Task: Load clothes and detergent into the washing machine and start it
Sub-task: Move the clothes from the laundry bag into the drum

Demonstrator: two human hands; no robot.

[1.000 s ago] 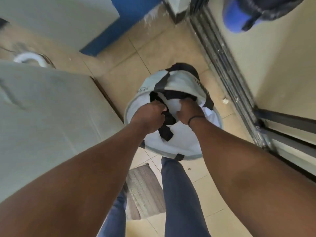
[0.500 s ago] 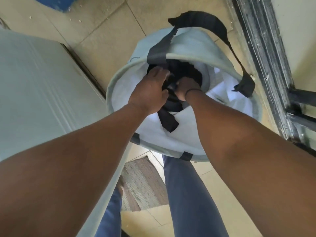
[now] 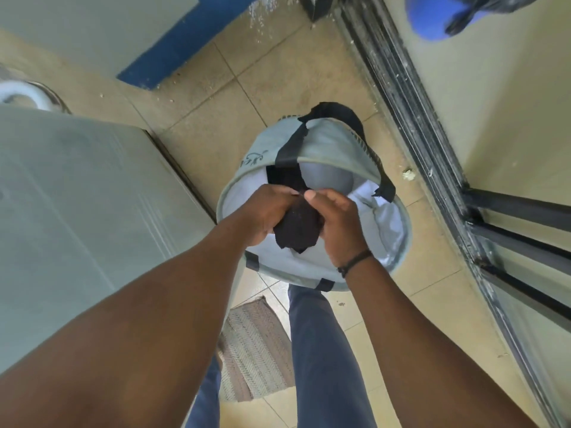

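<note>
Gripping dark garment (image 3: 298,228): left hand (image 3: 265,211), right hand (image 3: 338,225), above hamper rim (image 3: 404,230).

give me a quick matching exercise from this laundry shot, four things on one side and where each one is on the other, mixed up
Things:
1. dark garment
2. laundry hamper
3. woven mat
4. wristband

Places:
A. flat on the tiles beside the person's leg
B. around the right wrist
C. bunched between the left hand and right hand
D. standing on the floor under both hands

Pairs: 1-C, 2-D, 3-A, 4-B
</note>
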